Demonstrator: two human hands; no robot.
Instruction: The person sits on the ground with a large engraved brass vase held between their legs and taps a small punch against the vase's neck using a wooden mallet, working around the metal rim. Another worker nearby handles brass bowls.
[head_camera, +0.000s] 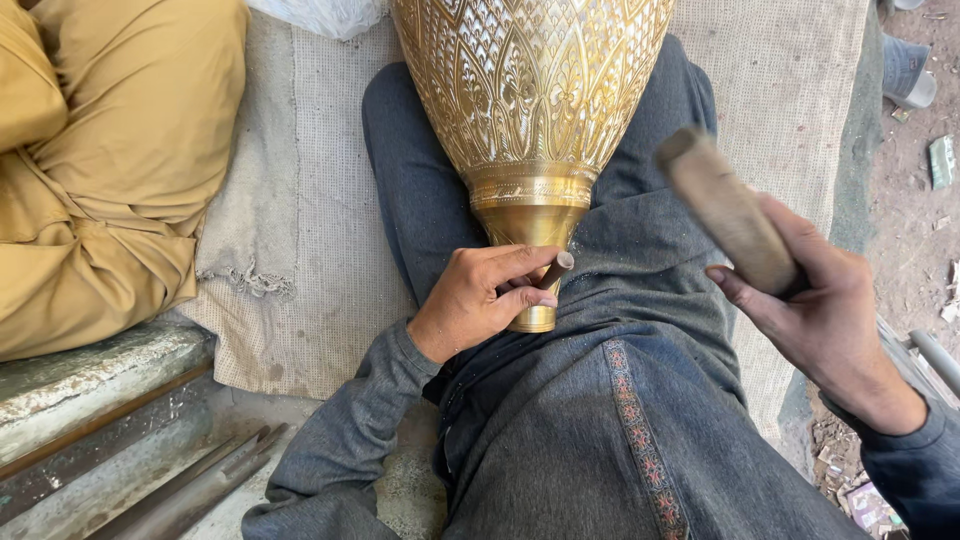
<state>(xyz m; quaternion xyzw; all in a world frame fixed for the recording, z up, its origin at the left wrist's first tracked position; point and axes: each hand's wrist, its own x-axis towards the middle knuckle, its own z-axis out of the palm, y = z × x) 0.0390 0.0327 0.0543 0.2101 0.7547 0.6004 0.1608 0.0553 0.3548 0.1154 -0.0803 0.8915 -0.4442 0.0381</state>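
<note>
— Brass vase, engraved all over: where is it lying against the hands?

— It is resting along the person's lap, on the grey trousers. The left hand is sitting right against its narrow neck, fingers curled shut around a small punch whose blunt end is sticking out to the right between thumb and forefinger. The right hand is hovering well to the right of the neck, closed around a wooden mallet, clear of the vase.

— Which way is the vase pointing?

— Its long axis is running near to far. The narrow neck is pointing toward the person, the wide body is spreading away and running out of view at the far edge. The mallet is slanting from the right hand up toward the far left; it is blurred.

— What is crowding the edges?

— At far left another person's tan-clad legs are sitting on the woven mat, near a stone ledge; metal rods are lying near left. Mat is showing open between those legs and the vase. On the right, the mat is ending at littered dirt ground, past the mallet hand.
</note>
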